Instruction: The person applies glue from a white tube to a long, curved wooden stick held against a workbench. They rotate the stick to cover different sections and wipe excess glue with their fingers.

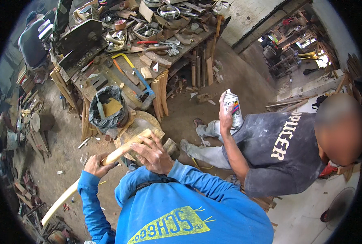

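Note:
A long, pale, curved wooden piece point(122, 151) slants across in front of me, its far end over a round wood stump point(141, 122) and its other end down at the lower left. My left hand point(97, 165) is closed around it near the middle. Closer to the far end, my right hand point(154, 155) holds the same piece, fingers laid over its top. Beyond the stump stands a bucket lined with a black plastic bag point(126, 116), with yellowish material inside.
A co-worker in a dark shirt point(278, 142) stands close on my right, holding up a spray can point(233, 109). The cluttered workbench point(181, 53) ahead carries a hacksaw point(138, 73) with a yellow and blue frame, tools and wood scraps. Another person point(32, 42) sits far left.

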Action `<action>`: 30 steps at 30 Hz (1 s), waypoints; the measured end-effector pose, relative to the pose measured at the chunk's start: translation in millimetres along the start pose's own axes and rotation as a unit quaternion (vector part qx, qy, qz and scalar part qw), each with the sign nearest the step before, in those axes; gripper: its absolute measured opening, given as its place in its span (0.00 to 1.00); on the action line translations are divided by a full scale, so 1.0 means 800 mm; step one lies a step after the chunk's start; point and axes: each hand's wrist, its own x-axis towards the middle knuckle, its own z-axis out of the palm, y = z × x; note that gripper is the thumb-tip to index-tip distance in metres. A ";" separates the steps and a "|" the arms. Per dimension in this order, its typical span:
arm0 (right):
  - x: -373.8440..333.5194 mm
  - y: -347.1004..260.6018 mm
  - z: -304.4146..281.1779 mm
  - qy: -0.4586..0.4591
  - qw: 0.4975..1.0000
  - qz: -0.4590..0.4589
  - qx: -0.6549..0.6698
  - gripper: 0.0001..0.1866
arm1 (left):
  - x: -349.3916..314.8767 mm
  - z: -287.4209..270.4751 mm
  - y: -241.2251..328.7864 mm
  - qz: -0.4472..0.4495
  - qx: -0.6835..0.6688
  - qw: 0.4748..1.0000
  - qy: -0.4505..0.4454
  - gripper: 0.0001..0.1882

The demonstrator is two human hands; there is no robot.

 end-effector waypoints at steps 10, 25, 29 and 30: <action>-0.001 0.000 0.003 -0.025 0.999 0.029 0.004 0.23 | 0.004 -0.003 0.008 -0.029 0.017 0.999 -0.019 0.28; 0.008 -0.009 -0.014 -0.067 0.998 0.015 0.000 0.33 | 0.006 -0.001 0.004 -0.015 0.029 0.999 -0.007 0.26; 0.003 -0.008 -0.102 0.207 0.966 0.130 0.085 0.29 | 0.002 -0.003 0.011 -0.028 0.015 0.999 -0.018 0.25; -0.002 0.000 -0.132 0.300 0.941 0.155 0.003 0.29 | 0.002 -0.003 0.012 -0.035 0.012 0.999 -0.021 0.25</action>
